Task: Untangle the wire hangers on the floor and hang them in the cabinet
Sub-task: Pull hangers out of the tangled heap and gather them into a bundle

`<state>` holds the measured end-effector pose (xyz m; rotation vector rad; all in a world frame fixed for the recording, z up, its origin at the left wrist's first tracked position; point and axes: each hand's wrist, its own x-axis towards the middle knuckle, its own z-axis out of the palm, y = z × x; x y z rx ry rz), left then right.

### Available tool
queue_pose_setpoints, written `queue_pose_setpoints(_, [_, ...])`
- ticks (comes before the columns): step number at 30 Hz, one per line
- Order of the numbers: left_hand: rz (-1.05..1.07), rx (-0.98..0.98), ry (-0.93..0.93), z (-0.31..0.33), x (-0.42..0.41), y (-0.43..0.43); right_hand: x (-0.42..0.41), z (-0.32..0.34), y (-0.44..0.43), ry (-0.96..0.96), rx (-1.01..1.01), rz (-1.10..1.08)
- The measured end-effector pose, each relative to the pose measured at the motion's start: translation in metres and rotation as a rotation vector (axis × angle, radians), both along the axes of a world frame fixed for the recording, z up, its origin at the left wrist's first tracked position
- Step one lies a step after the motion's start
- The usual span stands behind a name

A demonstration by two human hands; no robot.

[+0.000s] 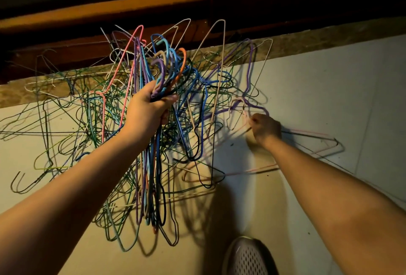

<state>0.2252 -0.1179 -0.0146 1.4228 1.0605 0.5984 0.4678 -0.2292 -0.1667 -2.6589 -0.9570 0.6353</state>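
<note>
Freeing the pink hanger (252,169) at three o'clock
My left hand (149,107) clutches the bundle (158,61); my right hand (265,129) pinches it. I'd slide it slowly outward, off the pile (92,107).

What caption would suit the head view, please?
Left hand grips a bundle of wire hangers; right hand pinches a pink hanger beside the floor pile.
</note>
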Motion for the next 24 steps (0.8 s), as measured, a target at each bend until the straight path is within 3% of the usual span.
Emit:
queue_pose_setpoints(7, [-0.010,0.045,0.014,-0.003,-0.001,-0.002,0.000,0.004,-0.046,0.083,0.190,-0.196])
queue_pose_setpoints(15, [-0.011,0.087,0.020,0.007,-0.002,-0.010,0.005,0.030,-0.070,-0.055,0.056,-0.142])
queue_pose_setpoints(24, [0.024,0.075,-0.028,0.026,-0.009,-0.026,-0.008,0.097,-0.076,-0.171,0.244,-0.112])
